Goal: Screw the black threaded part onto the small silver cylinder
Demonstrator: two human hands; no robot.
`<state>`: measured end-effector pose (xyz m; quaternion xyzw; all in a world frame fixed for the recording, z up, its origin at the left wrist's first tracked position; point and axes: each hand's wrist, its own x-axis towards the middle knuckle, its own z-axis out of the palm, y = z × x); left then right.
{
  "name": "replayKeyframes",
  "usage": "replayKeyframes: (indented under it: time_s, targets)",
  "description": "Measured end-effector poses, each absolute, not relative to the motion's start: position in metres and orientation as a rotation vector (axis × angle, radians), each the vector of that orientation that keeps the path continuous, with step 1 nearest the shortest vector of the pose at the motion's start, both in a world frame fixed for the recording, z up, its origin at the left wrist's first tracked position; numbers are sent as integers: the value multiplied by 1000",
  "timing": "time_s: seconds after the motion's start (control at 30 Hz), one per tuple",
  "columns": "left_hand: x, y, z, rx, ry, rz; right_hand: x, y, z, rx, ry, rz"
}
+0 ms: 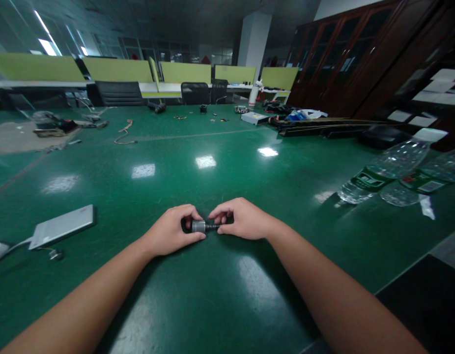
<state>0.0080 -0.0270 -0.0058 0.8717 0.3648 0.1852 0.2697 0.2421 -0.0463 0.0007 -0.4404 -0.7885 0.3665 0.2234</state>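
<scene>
A small grey metal cylinder [198, 226] with a thin, dark ribbed shaft [212, 226] lies sideways between my hands, low over the green tabletop or resting on it. My left hand [175, 230] is curled round the cylinder, thumb on the near side and fingers on the far side. At the shaft's right end, my right hand [244, 220] has its thumb and fingers closed on the tip. The hands cover both ends of the piece, so its exact kind does not show.
On the green table [168, 172], a silver power bank [63, 226] with a white cable lies left. Two water bottles [382, 169] stand right. Farther back are a loose cord [126, 132], a white box [254, 118], long dark strips [316, 129] and small parts.
</scene>
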Motion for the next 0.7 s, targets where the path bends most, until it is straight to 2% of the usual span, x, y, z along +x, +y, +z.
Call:
replayKeyframes:
  time_s: [0.7]
  targets:
    - [9,-28,-3,2333,1005,490,236,-47,-3,-1243,-2270,864]
